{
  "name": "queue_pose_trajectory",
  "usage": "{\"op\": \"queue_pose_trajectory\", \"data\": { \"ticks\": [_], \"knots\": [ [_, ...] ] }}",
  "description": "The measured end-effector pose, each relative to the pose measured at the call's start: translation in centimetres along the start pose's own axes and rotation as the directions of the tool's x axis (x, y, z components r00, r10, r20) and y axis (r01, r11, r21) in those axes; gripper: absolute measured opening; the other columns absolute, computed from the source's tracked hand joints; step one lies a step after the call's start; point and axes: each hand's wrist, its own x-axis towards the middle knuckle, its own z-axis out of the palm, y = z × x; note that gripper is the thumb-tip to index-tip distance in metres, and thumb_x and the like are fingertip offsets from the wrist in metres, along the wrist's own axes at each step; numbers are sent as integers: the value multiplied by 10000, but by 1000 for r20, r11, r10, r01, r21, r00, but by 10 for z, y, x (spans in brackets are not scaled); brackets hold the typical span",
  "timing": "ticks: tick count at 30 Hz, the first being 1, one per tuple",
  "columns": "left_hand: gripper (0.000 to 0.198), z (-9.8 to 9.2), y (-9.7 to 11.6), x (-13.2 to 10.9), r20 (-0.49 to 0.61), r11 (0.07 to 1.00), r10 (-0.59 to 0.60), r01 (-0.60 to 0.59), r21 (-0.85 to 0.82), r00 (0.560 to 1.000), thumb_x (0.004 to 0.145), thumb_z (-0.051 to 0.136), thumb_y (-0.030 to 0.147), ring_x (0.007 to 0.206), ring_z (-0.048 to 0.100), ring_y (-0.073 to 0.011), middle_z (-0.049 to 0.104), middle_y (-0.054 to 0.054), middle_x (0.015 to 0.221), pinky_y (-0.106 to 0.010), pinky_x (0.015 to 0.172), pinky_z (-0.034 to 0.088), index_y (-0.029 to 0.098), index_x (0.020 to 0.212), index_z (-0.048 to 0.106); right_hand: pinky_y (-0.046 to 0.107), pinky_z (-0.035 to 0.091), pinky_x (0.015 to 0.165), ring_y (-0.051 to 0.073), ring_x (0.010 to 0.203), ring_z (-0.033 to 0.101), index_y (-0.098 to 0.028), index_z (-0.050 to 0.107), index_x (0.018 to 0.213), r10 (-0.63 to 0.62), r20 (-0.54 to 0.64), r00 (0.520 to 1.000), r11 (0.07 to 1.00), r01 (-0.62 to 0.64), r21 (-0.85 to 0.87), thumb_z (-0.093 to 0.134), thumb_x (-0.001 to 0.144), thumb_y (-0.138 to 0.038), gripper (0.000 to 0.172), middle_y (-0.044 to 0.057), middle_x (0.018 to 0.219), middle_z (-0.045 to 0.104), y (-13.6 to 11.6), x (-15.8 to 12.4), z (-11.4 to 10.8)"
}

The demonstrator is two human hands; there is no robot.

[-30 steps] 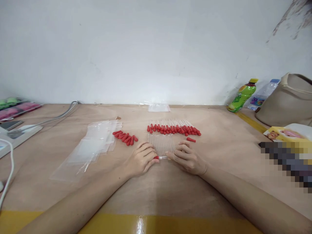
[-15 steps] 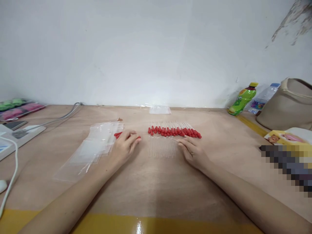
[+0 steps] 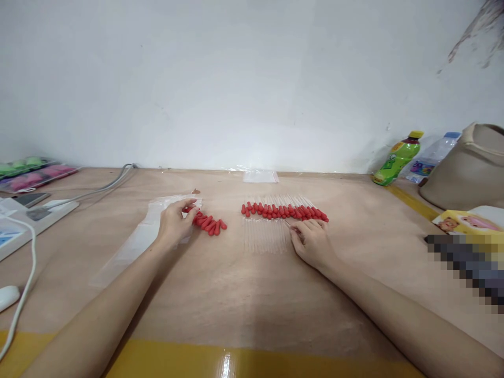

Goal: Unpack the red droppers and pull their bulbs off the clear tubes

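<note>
On the wooden table, my left hand (image 3: 175, 223) rests on a stack of clear plastic bags (image 3: 142, 239), its fingertips touching the left end of a small heap of loose red rubber caps (image 3: 208, 224). My right hand (image 3: 311, 239) lies with curled fingers beside a row of bare glass tubes (image 3: 264, 235), pinching one thin tube at its tip. Just behind it lies a long row of glass droppers with red caps fitted (image 3: 283, 211).
A power strip and grey cables (image 3: 39, 212) lie at the left, with trays of coloured items (image 3: 35, 173) behind. A green bottle (image 3: 397, 158), a clear bottle (image 3: 431, 156), a beige bag (image 3: 468, 168) and a yellow packet (image 3: 462, 221) stand at the right. A clear bag (image 3: 260, 176) lies by the wall.
My left hand left the bare tubes, passed over the loose red caps and went on left onto the plastic bags. My right hand shifted slightly back towards the capped row.
</note>
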Motion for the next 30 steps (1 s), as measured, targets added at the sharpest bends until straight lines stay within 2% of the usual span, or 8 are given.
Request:
{"op": "queue_pose_trajectory", "data": {
  "ticks": [6,11,13,17,21,23,26,30],
  "knots": [
    [329,11,-3,-2,42,999,40,-41,9,998,725,541,377,720,582,-159,653,-37,866,-271,700,459,182,972,637,340,273,884,153,737,551,-191,610,778,-49,35,998,999,48,17,498,800,-251,128,7,700,645,-4,-2,2],
    [314,11,-1,-3,46,998,-64,63,26,997,732,535,410,688,577,-161,660,-21,775,-269,687,447,184,917,653,362,254,926,163,780,554,-201,622,812,-66,96,993,997,63,34,510,808,-334,174,14,738,655,-5,-2,0],
    [320,10,1,-4,32,998,-70,70,7,997,750,516,440,658,568,-153,656,-13,759,-259,660,444,196,905,652,366,260,927,166,786,557,-199,626,812,-69,108,992,997,67,28,504,814,-359,201,22,751,659,-5,-1,-1],
    [306,7,7,-7,-66,998,14,-10,61,998,793,468,436,659,552,-159,641,-21,776,-275,674,435,197,855,650,378,266,940,172,798,567,-202,629,806,-72,111,991,997,69,27,506,812,-388,223,27,769,664,-6,-1,-1],
    [251,8,20,-14,-197,968,211,-177,178,957,807,477,370,727,532,-189,595,-41,735,-322,757,416,185,802,646,394,285,937,178,792,583,-207,627,832,-71,99,993,996,65,62,493,819,-401,237,33,765,666,-4,-2,0],
    [210,12,33,-20,-153,939,316,-286,190,936,805,491,334,756,524,-196,585,-44,743,-335,769,407,186,788,638,404,296,933,184,794,589,-204,625,865,-68,95,993,995,61,79,484,823,-405,249,41,778,670,-3,-2,0],
    [165,23,57,-24,3,892,431,-426,151,902,805,490,284,790,515,-202,582,-44,762,-343,761,400,189,775,622,423,296,943,190,811,596,-196,618,925,-68,102,992,993,58,100,478,826,-399,266,50,806,677,-1,-2,0],
    [161,49,86,-17,180,852,499,-518,79,848,798,517,297,858,508,-215,587,-59,855,-345,779,397,181,867,606,445,277,965,197,844,599,-187,602,990,-54,125,991,992,38,123,473,833,-377,279,54,846,681,1,-3,-2]
  ]
}}
